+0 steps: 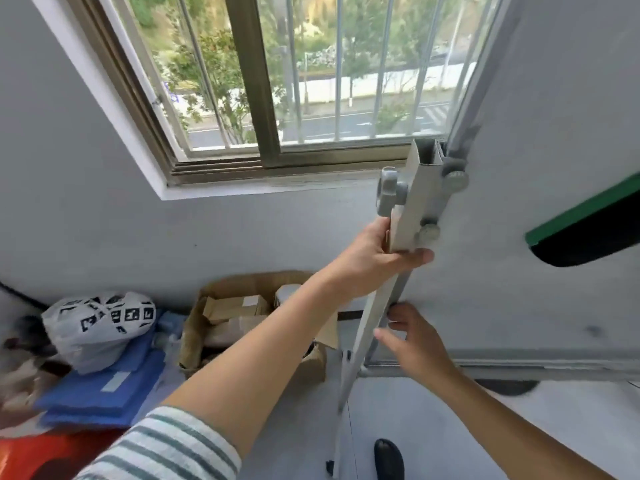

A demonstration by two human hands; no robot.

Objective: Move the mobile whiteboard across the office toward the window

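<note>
The mobile whiteboard [540, 140] fills the right side, its grey-white panel tilted and close to the window [311, 81]. Its grey metal stand post [420, 199] carries round plastic knobs. My left hand [377, 261] is wrapped around the post just below the knobs. Lower down, my right hand [414, 344] holds the board's left edge beside the slanted stand leg [360, 348], fingers curled around it. A black eraser with a green strip [585, 230] sticks to the board face.
Under the window sill stands an open cardboard box [242, 317] with smaller boxes inside. To its left lie a white patterned bag [100, 323], blue folded pads [104, 389] and something red [45, 455]. My shoe [389, 459] shows near the stand's foot.
</note>
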